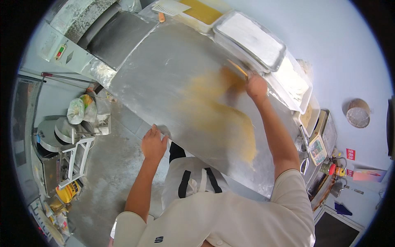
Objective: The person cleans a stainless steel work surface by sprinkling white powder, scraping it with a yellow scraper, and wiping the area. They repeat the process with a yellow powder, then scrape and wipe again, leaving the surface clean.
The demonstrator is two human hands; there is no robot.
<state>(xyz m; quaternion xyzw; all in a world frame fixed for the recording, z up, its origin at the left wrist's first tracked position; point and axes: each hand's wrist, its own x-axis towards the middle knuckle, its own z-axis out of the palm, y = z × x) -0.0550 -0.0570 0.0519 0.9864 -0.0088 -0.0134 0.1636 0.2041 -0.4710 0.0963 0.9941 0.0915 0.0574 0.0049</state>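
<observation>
My right hand [256,86] is closed around a thin wooden stick or tool handle [237,67], over the far right part of a metal worktable [148,71]. Whether the stick has a working end is hidden by the hand and blur. A fine yellow powder [228,119] lies spread across the middle and right of the tabletop. Beside the right hand, a brownish blurred patch looks like a reflection on the metal. My left hand [154,143] is at the table's front edge, fingers together and thumb apart, with nothing in it.
A lidded plastic bin [250,37] and an open bin of white powder [291,78] line the back edge. A tub with yellow contents [202,12] and a wooden-handled tool [161,17] sit farther left. At left stands a machine with a switch [60,52]; a sieve [358,113] hangs on the wall.
</observation>
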